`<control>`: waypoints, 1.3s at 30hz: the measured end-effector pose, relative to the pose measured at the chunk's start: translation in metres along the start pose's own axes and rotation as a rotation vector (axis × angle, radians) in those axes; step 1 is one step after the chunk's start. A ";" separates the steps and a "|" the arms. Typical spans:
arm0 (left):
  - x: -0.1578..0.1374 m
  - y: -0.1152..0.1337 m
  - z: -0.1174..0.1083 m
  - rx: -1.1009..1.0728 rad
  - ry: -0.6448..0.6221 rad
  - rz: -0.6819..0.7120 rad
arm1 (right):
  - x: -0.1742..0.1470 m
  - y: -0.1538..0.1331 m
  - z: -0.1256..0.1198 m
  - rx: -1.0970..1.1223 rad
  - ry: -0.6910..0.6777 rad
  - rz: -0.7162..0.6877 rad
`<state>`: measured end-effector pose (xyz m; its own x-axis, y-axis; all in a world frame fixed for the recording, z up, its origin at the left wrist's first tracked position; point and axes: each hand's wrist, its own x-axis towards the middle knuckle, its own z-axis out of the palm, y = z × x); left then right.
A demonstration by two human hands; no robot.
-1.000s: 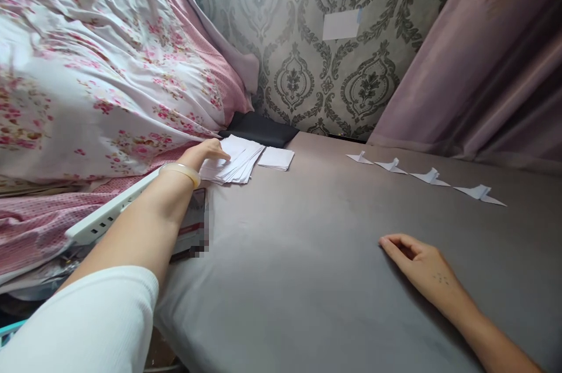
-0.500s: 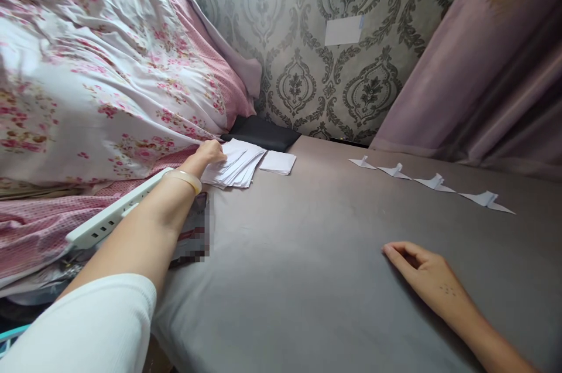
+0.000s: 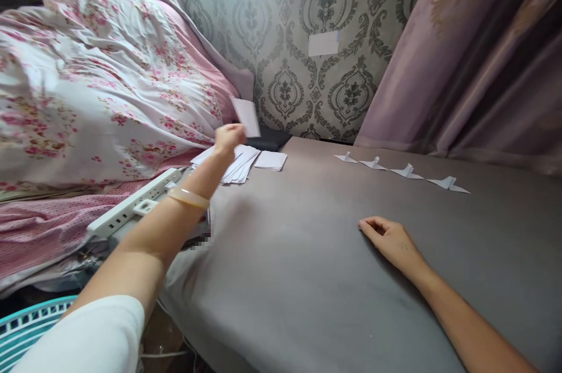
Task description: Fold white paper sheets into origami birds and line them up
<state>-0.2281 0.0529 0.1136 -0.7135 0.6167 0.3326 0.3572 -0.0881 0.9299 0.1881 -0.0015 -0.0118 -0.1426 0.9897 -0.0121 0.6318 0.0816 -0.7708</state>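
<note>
My left hand (image 3: pixel 229 137) is raised above a fanned pile of white paper (image 3: pixel 241 165) and pinches one sheet of paper (image 3: pixel 246 117) by its lower edge. The sheet stands up from the fingers, slightly blurred. Right of the pile lies a neat small stack of paper (image 3: pixel 271 160). My right hand (image 3: pixel 386 237) rests on the grey-covered table (image 3: pixel 298 267), thumb and fingertips drawn together; whether anything sits between them does not show. Beyond it stand several folded paper planes (image 3: pixel 408 171) in a slanting row.
A white power strip (image 3: pixel 132 203) runs along the table's left edge, under my left forearm. Behind the piles lies a black flat item (image 3: pixel 274 139). Floral bedding (image 3: pixel 109 86) rises at left, a pink curtain (image 3: pixel 408 68) hangs at right, and a teal basket (image 3: pixel 30 326) sits low left.
My left hand has lifted off the fanned pile with one sheet of paper, moving up and right. The right hand keeps its pose on the table. The camera view has shifted a little.
</note>
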 end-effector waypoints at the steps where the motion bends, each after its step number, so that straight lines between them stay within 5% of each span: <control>1: -0.018 0.007 0.016 -0.051 -0.127 -0.036 | 0.000 -0.001 0.000 0.038 -0.001 0.012; 5: -0.108 0.018 0.071 -0.204 -0.685 -0.206 | -0.007 -0.009 -0.007 0.358 -0.028 0.108; 7: -0.149 0.016 0.088 -0.412 -1.173 -0.476 | -0.012 -0.014 -0.011 0.626 -0.040 0.058; 9: -0.180 0.009 0.100 -0.490 -1.376 -0.623 | -0.015 -0.018 -0.013 0.798 -0.088 -0.008; 11: -0.200 0.001 0.106 -0.489 -1.444 -0.700 | -0.016 -0.020 -0.013 0.835 -0.085 -0.041; 18: -0.215 -0.011 0.103 -0.646 -1.364 -0.884 | -0.013 -0.014 0.000 0.793 0.184 0.054; 25: -0.225 -0.012 0.104 -0.639 -1.233 -0.705 | -0.013 -0.017 0.004 0.820 0.247 0.077; 29: -0.230 -0.013 0.107 -0.706 -0.991 -0.704 | -0.018 -0.021 0.005 0.776 0.188 0.098; 35: -0.224 -0.014 0.111 -0.748 -0.773 -0.637 | -0.021 -0.023 0.002 0.681 -0.193 0.152; 39: -0.225 -0.015 0.109 -0.602 -0.821 -0.595 | -0.013 -0.018 -0.006 0.906 -0.052 0.251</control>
<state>-0.0075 0.0005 0.0082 0.0087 0.9846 -0.1748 -0.3998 0.1636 0.9019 0.1833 -0.0154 0.0055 -0.1307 0.9576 -0.2569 -0.1812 -0.2778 -0.9434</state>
